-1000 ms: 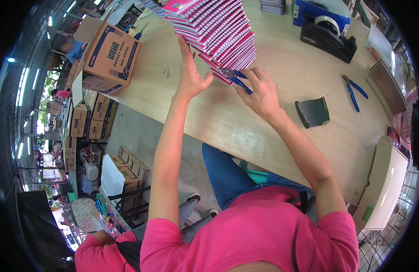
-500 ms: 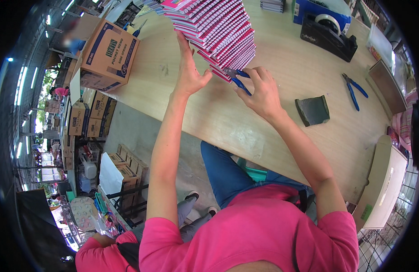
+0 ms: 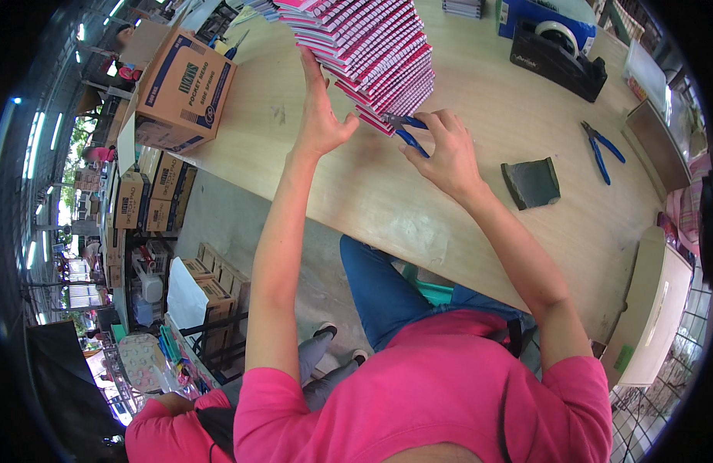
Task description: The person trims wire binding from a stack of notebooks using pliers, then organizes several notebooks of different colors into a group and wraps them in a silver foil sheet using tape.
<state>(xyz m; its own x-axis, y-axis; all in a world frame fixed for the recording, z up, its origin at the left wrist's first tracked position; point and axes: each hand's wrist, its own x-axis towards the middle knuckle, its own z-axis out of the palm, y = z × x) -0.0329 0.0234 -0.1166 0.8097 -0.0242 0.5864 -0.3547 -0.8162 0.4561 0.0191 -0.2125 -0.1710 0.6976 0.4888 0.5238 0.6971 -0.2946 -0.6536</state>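
Note:
A tall stack of spiral-bound notebooks [image 3: 375, 58] with pink-red covers stands on the table, its white coil edges facing right. Against its left side rests my left hand [image 3: 322, 123], fingers stretched upward and thumb apart. Blue-handled cutting pliers [image 3: 412, 142] are gripped in my right hand [image 3: 452, 154], whose fingers curl around the handles. The pliers' jaws touch the coil edge near the lowest notebooks at the stack's near corner. Exactly what lies between the jaws is too small to tell.
On the right lie another pair of blue-handled pliers [image 3: 601, 154] and a shallow dark grey tray [image 3: 532, 185]. A black tape dispenser [image 3: 558, 63] sits farther back. A cardboard carton [image 3: 185, 94] stands at the table's left edge. Another person's pink sleeve [image 3: 171, 432] shows at lower left.
The pliers' jaws and my right hand have shifted very slightly at the stack's lower coils. My left hand stays against the stack.

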